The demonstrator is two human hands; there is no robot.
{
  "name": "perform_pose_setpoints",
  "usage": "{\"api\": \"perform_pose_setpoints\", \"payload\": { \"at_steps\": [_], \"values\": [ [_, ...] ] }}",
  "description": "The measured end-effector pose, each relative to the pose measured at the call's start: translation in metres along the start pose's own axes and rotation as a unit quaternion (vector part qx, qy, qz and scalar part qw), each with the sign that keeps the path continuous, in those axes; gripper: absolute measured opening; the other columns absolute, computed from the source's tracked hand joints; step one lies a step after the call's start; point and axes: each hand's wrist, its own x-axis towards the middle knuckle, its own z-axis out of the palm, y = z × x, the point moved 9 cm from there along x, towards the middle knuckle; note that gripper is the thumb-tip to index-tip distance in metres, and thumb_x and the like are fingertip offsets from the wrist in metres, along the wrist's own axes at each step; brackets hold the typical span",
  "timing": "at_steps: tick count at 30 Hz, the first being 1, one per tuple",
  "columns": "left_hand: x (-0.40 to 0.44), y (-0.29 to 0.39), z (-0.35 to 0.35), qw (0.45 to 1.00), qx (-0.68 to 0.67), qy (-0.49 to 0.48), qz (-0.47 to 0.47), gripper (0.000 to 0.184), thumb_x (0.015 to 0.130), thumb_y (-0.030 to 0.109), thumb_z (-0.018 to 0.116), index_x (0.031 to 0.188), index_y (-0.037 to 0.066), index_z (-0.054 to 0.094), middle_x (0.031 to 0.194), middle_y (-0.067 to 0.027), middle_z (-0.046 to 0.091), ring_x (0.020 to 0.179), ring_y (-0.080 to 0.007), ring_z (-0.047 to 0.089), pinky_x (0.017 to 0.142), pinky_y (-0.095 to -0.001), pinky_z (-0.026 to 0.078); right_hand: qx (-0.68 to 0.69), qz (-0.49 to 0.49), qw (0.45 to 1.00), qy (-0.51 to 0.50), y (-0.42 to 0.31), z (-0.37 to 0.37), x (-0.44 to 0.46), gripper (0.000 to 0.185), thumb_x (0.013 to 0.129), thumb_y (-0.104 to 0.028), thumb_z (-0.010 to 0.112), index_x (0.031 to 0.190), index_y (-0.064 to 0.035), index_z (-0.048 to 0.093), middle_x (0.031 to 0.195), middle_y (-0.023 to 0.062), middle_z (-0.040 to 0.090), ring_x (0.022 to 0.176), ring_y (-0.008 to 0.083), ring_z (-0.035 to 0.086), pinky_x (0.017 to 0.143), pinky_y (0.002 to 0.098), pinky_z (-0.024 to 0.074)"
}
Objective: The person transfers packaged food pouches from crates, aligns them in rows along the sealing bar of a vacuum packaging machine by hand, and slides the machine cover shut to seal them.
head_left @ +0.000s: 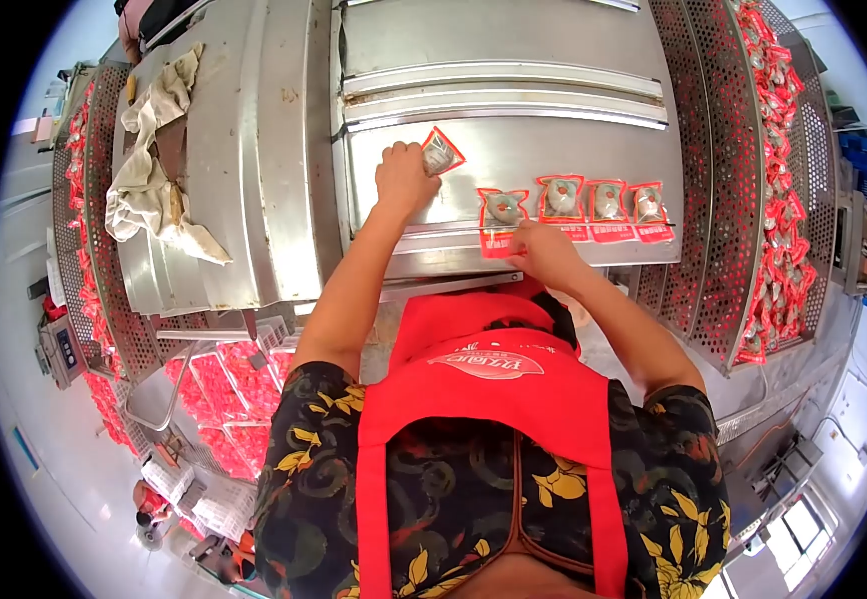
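My left hand [408,180] is closed on the edge of a red-edged clear food packet [440,152] with a greyish rounded piece inside, held tilted over the steel surface. My right hand [550,255] pinches the lower red end of a second food packet [503,208] at the front edge of the steel plate [433,205]. To its right, three similar packets lie side by side: one packet [560,197], another packet [608,203] and an end packet [649,206]. A thin bar crosses the lower ends of this row.
Metal rails [503,95] run across the plate behind my hands. At left, a crumpled cloth [154,150] lies on a steel cover [279,150]. Perforated bins stand on both sides, the right bin [703,180] holding many red packets [778,200]. Another person's arm [131,40] shows at the upper left.
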Motion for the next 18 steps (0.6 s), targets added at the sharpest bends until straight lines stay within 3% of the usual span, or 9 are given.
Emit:
{"api": "perform_pose_setpoints", "payload": {
  "at_steps": [1,2,3,5,6,8,10,13,18],
  "values": [
    [-0.007,-0.004,-0.005,0.999,-0.040,0.011,-0.024,0.044,0.069,0.021,0.076,0.106,0.001,0.064,0.099,-0.0126,0.063,0.093,-0.0266,0.060,0.075,-0.0402,0.051,0.138,0.042,0.990,0.009,-0.002,-0.013,0.003,0.018,0.080,-0.013,0.065,0.091,0.0015,0.065,0.095,0.0140,0.064,0.078,0.0282,0.065,0.068,0.0389,0.0524],
    [-0.005,-0.012,0.002,0.999,-0.039,0.011,-0.023,0.044,0.069,0.021,0.076,0.106,0.001,0.064,0.099,-0.0126,0.063,0.093,-0.0266,0.060,0.075,-0.0402,0.051,0.273,0.082,0.958,0.019,-0.002,-0.017,0.008,0.020,0.082,-0.015,0.066,0.091,0.0028,0.066,0.095,0.0137,0.067,0.074,0.0253,0.067,0.066,0.0367,0.0529],
    [-0.005,-0.030,0.033,0.969,-0.224,-0.083,-0.066,0.039,0.070,0.022,0.076,0.101,0.000,0.066,0.091,-0.0099,0.065,0.083,-0.0221,0.061,0.070,-0.0369,0.050,0.275,0.081,0.958,0.018,-0.004,-0.013,0.018,0.020,0.082,-0.015,0.066,0.091,0.0028,0.066,0.095,0.0137,0.067,0.074,0.0253,0.067,0.066,0.0367,0.0529],
    [-0.022,-0.034,0.059,0.847,-0.479,-0.191,-0.131,0.030,0.075,0.023,0.073,0.092,-0.001,0.069,0.081,-0.0059,0.068,0.069,-0.0117,0.060,0.067,-0.0261,0.047,0.474,0.180,0.861,0.029,0.009,0.008,0.042,0.037,0.085,-0.021,0.069,0.109,0.0054,0.061,0.089,0.0134,0.069,0.064,0.0204,0.067,0.057,0.0320,0.0523],
    [-0.027,-0.039,0.063,0.848,-0.477,-0.190,-0.133,0.030,0.075,0.023,0.073,0.092,-0.001,0.069,0.081,-0.0059,0.068,0.069,-0.0117,0.060,0.067,-0.0261,0.047,0.476,0.178,0.861,0.028,0.000,0.011,0.055,0.037,0.085,-0.021,0.069,0.109,0.0054,0.061,0.089,0.0134,0.069,0.064,0.0204,0.067,0.057,0.0320,0.0523],
    [-0.038,-0.041,0.079,0.822,-0.501,-0.245,-0.116,0.031,0.076,0.023,0.074,0.096,0.000,0.069,0.083,-0.0054,0.068,0.073,-0.0123,0.061,0.069,-0.0267,0.047,0.594,0.299,0.746,0.032,-0.003,0.031,0.069,0.052,0.085,-0.013,0.070,0.125,0.0073,0.044,0.083,0.0130,0.065,0.052,0.0170,0.060,0.041,0.0262,0.0424],
    [-0.046,-0.043,0.070,0.838,-0.482,-0.235,-0.098,0.036,0.081,0.029,0.074,0.102,0.000,0.067,0.088,-0.0058,0.069,0.076,-0.0122,0.062,0.072,-0.0269,0.049,0.583,0.310,0.750,0.037,0.003,0.042,0.089,0.058,0.082,-0.009,0.072,0.126,0.0072,0.039,0.081,0.0143,0.064,0.052,0.0176,0.060,0.041,0.0268,0.0423],
    [-0.060,-0.052,0.062,0.727,-0.607,-0.261,-0.187,0.037,0.089,0.036,0.069,0.100,0.000,0.065,0.087,-0.0035,0.065,0.076,-0.0104,0.060,0.070,-0.0248,0.049,0.560,0.335,0.756,0.043,0.010,0.053,0.103,0.065,0.076,0.000,0.075,0.125,0.0064,0.033,0.078,0.0164,0.061,0.051,0.0183,0.060,0.040,0.0278,0.0417],
    [-0.059,-0.075,0.075,0.763,-0.584,-0.219,-0.168,0.024,0.093,0.025,0.064,0.094,0.001,0.066,0.083,-0.0029,0.065,0.071,-0.0077,0.060,0.068,-0.0223,0.051,0.546,0.367,0.750,0.059,-0.005,0.050,0.106,0.065,0.072,0.003,0.077,0.120,0.0040,0.033,0.073,0.0158,0.060,0.050,0.0193,0.059,0.039,0.0294,0.0426]
  ]
}}
